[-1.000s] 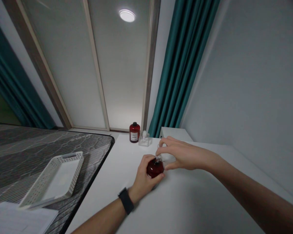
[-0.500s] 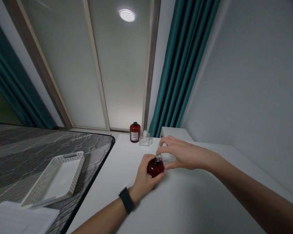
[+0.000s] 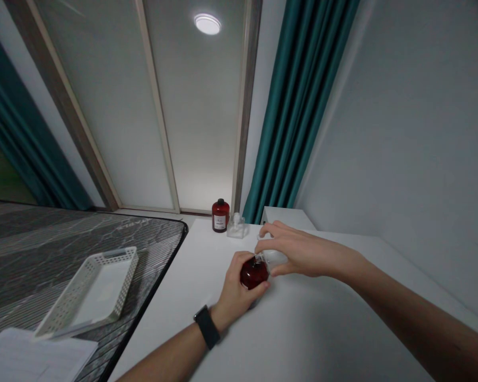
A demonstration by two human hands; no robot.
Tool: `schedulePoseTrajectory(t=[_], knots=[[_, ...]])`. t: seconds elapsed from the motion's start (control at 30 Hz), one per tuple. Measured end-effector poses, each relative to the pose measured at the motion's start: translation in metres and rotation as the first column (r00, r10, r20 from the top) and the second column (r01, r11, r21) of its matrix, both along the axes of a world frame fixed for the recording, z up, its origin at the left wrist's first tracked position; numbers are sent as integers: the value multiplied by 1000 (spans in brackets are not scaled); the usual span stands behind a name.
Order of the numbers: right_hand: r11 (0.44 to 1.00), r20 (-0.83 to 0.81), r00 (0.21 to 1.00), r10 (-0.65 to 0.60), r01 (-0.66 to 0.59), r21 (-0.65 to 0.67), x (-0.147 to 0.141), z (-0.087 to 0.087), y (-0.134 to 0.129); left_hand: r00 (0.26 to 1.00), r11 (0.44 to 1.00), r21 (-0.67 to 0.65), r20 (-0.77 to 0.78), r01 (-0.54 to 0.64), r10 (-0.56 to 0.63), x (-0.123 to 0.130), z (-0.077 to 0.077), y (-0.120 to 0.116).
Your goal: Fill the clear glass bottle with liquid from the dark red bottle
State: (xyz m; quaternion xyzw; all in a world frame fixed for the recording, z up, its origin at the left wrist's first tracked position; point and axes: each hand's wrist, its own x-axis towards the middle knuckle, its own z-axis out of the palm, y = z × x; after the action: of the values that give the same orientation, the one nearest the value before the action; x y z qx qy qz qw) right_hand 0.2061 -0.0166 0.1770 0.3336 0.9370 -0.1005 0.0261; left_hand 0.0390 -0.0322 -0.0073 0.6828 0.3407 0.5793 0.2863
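My left hand point(image 3: 239, 285) is wrapped round a dark red bottle point(image 3: 253, 274) standing on the white tabletop point(image 3: 223, 339). My right hand point(image 3: 292, 249) grips a clear glass bottle point(image 3: 274, 258), partly hidden behind its fingers. The clear bottle lies tilted, its neck meeting the top of the red one. I cannot make out whether liquid runs between them. Farther back, a second red bottle point(image 3: 220, 216) with a black cap and white label stands upright. Touching it or just beside it is a clear square bottle point(image 3: 235, 228) with a whitish top.
A white perforated basket point(image 3: 88, 292) and some white papers point(image 3: 35, 355) lie on the grey striped mattress point(image 3: 155, 239) to the left. A white cabinet point(image 3: 288, 217) stands past the table's far edge, near a teal curtain point(image 3: 294, 116). The wall point(image 3: 414, 132) rises at the right.
Almost nothing differs. Both hands keep their hold, and the clear bottle shows slightly more plainly under my right fingers.
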Motion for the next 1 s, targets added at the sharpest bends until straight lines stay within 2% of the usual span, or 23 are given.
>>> schedulePoseTrajectory(t=[1.0], knots=[[1000,32,999,13,-14,22,-1,3,-5,1000,999,27,3,20,-20,0,0,0]])
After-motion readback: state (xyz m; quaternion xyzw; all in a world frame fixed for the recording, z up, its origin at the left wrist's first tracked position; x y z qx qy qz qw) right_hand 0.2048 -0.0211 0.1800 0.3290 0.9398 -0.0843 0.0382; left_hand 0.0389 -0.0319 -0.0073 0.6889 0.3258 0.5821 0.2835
